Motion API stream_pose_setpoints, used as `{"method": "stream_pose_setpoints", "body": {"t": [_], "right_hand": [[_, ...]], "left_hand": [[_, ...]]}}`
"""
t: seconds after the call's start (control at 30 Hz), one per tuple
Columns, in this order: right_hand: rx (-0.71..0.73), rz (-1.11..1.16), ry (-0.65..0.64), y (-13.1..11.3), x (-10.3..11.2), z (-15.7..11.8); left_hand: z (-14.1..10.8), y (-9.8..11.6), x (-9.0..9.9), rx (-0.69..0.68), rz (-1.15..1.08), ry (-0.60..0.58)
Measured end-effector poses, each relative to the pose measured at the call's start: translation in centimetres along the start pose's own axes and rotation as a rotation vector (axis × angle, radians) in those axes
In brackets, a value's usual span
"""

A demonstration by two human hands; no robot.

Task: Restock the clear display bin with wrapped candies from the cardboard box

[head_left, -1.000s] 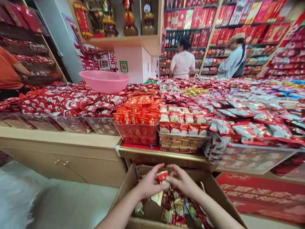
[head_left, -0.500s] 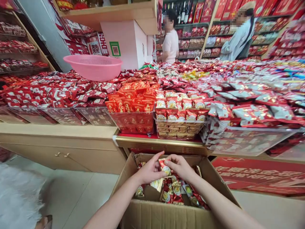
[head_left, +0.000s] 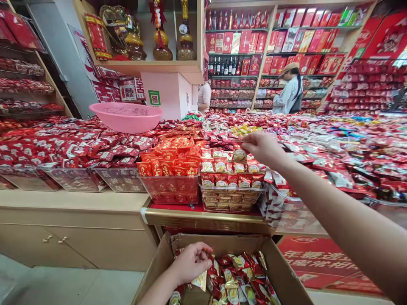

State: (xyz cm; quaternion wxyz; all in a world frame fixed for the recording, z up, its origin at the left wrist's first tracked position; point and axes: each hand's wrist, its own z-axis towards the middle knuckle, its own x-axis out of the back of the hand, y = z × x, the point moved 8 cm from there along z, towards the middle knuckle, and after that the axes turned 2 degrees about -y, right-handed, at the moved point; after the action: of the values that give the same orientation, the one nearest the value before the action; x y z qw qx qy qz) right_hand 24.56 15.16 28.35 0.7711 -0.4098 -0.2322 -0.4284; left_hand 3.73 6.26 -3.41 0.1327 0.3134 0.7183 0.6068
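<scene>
Between its fingertips, my right hand (head_left: 262,147) pinches a small red-and-gold durian candy packet (head_left: 239,154). It is at the upper right of a clear plastic bin (head_left: 231,199) stacked with rows of matching packets labelled DURIAN. Down over the left side of an open cardboard box (head_left: 286,271), my left hand (head_left: 192,262) has its fingers curled. A gold-and-white packet (head_left: 200,281) shows just under its thumb and palm; whether the hand grips it is hidden. Many loose durian packets (head_left: 232,292) lie jumbled in the box.
Left of the durian bin stands a bin of orange-red packets (head_left: 170,167); to its right is one of white-and-red packets (head_left: 284,212). A pink basket (head_left: 127,123) rests on the candy behind. Two people stand beyond the display, one in light blue (head_left: 288,95). Cabinets (head_left: 79,237) line the lower left.
My right hand has left my left hand above the box and risen with a durian packet to the bin. My left hand stays over the box. The view has tilted up.
</scene>
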Motion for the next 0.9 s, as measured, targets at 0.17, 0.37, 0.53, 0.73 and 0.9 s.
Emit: {"method": "stream_pose_setpoints", "body": {"t": [0.17,0.37,0.53,0.73,0.9], "right_hand": [[-0.039,-0.211,-0.167,1.3,-3.3,1.9],[-0.016,-0.225,-0.32,0.9,-4.9,1.2],[0.007,-0.286,-0.372,1.0,-5.3,1.3],[-0.004,-0.391,-0.419,1.0,-5.7,1.4],[-0.009,-0.378,-0.393,1.2,-5.4,1.5]], "left_hand": [[-0.2,0.0,0.6,0.0,0.043,0.041],[-0.2,-0.4,0.3,0.014,0.086,0.023],[-0.2,-0.5,0.2,0.043,0.108,0.015],[-0.2,-0.8,0.3,0.055,0.166,0.016],[-0.1,-1.2,0.4,0.038,0.182,0.009]]}}
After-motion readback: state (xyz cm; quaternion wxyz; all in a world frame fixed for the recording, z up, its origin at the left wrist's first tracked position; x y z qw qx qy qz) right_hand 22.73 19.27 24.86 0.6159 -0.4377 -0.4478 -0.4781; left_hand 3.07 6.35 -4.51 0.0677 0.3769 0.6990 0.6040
